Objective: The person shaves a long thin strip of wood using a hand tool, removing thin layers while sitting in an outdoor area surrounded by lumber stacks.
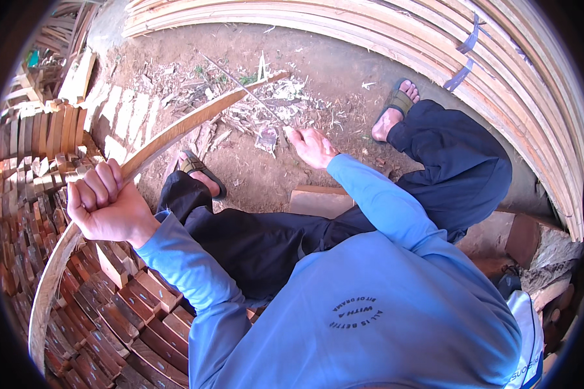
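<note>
My left hand (pixel 113 204) is closed round a long wooden strip (pixel 182 126), with the fingers wrapped over it. The strip runs slantwise from the lower left, past my hand, to its far end above the littered ground. My right hand (pixel 313 148) is closed on a long knife (pixel 263 104). Its thin dark blade shows almost edge-on, pointing away to the upper left. Seen from here, the blade crosses the strip near the strip's far end; I cannot tell whether they touch. The knife's handle is mostly hidden in my fingers.
Wood shavings (pixel 285 91) and chips litter the dirt floor between my sandalled feet. Many short wooden blocks (pixel 104 324) are stacked at my left. Long planks (pixel 370 32) are piled along the far and right sides. A wooden block (pixel 321 201) lies near my legs.
</note>
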Available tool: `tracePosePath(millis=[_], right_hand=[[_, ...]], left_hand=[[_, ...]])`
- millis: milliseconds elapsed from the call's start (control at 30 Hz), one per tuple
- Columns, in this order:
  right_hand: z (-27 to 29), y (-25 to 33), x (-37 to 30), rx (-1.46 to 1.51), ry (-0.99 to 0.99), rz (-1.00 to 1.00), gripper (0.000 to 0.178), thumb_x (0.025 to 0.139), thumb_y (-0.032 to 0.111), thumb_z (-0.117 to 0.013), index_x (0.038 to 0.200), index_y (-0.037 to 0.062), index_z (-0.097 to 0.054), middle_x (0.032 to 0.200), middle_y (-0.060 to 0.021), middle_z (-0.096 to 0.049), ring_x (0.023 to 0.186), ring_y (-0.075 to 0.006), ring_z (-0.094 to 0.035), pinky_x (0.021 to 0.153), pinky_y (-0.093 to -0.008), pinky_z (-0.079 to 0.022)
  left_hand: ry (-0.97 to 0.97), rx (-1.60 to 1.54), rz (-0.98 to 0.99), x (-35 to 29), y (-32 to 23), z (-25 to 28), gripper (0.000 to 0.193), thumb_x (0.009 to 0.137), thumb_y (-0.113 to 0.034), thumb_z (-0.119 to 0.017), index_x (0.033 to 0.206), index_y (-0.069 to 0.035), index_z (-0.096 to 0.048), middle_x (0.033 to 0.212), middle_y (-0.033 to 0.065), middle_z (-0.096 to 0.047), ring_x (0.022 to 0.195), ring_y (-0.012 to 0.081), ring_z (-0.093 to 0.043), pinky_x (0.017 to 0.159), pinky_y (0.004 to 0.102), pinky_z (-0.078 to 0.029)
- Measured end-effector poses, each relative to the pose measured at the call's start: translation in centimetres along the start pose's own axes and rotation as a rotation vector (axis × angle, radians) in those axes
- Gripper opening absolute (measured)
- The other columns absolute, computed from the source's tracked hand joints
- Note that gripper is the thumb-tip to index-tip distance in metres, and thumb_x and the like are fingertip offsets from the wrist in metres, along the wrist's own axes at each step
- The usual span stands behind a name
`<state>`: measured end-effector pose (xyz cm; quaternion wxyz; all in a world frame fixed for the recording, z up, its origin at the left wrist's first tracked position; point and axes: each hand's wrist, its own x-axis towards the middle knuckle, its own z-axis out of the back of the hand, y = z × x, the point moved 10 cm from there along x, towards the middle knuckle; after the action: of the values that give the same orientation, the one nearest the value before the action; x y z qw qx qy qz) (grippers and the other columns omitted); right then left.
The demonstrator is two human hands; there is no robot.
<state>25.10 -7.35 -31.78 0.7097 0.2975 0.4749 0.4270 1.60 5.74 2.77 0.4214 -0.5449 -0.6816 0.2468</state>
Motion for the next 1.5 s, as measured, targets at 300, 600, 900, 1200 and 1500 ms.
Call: tracePosePath(millis=[300, 600, 900, 1200, 1500], right_hand=[[0.9, 4.6, -0.9, -0.081, 0.03, -0.023, 0.066, 0.094, 0.051, -0.038, 0.076, -0.0061, -0.064, 0.069, -0.0275, -0.061, 0.07, -0.0386, -0.065, 0.071, -0.0467, -0.05], [-1.0, 4.4, -0.9, -0.036, 0.002, 0.036, 0.059, 0.096, 0.048, -0.037, 0.081, -0.0016, -0.066, 0.073, -0.027, -0.062, 0.074, -0.0406, -0.063, 0.071, -0.0481, -0.048], [-0.5, 2.3, -1.6, 0.004, -0.002, -0.034, 0.056, 0.095, 0.049, -0.039, 0.083, -0.0007, -0.063, 0.067, -0.0252, -0.059, 0.069, -0.0398, -0.062, 0.068, -0.0484, -0.047], [0.3, 5.6, -2.8, 0.016, 0.016, 0.129, 0.056, 0.096, 0.047, -0.037, 0.083, 0.0002, -0.063, 0.07, -0.0233, -0.06, 0.07, -0.0399, -0.061, 0.069, -0.0467, -0.046], [0.8, 7.4, -2.8, -0.006, 0.026, 0.182, 0.058, 0.097, 0.049, -0.036, 0.081, -0.0003, -0.062, 0.068, -0.0236, -0.059, 0.07, -0.0395, -0.061, 0.067, -0.0457, -0.045]], left_hand=[[-0.123, 0.073, -0.046, 0.1, -0.6, 2.0, 0.044, 0.089, -0.018, -0.046, 0.055, -0.018, -0.017, 0.05, -0.0032, -0.013, 0.048, 0.0112, -0.011, 0.049, 0.0289, -0.015], [-0.142, 0.061, -0.042, 1.0, -0.5, 3.0, 0.044, 0.089, -0.019, -0.046, 0.055, -0.018, -0.018, 0.05, -0.0032, -0.013, 0.048, 0.011, -0.011, 0.047, 0.0295, -0.014], [-0.137, 0.08, -0.052, 0.2, -0.6, 1.5, 0.044, 0.089, -0.018, -0.045, 0.055, -0.018, -0.017, 0.05, -0.0036, -0.013, 0.048, 0.0108, -0.01, 0.048, 0.029, -0.013], [-0.052, 0.026, -0.004, 0.3, -0.2, 1.2, 0.042, 0.086, -0.016, -0.045, 0.054, -0.018, -0.017, 0.05, -0.003, -0.013, 0.048, 0.0118, -0.012, 0.05, 0.0294, -0.016], [-0.124, 0.082, -0.046, 0.4, -0.7, 2.4, 0.043, 0.087, -0.016, -0.045, 0.055, -0.018, -0.017, 0.051, -0.0031, -0.012, 0.048, 0.0118, -0.012, 0.05, 0.0294, -0.016]])
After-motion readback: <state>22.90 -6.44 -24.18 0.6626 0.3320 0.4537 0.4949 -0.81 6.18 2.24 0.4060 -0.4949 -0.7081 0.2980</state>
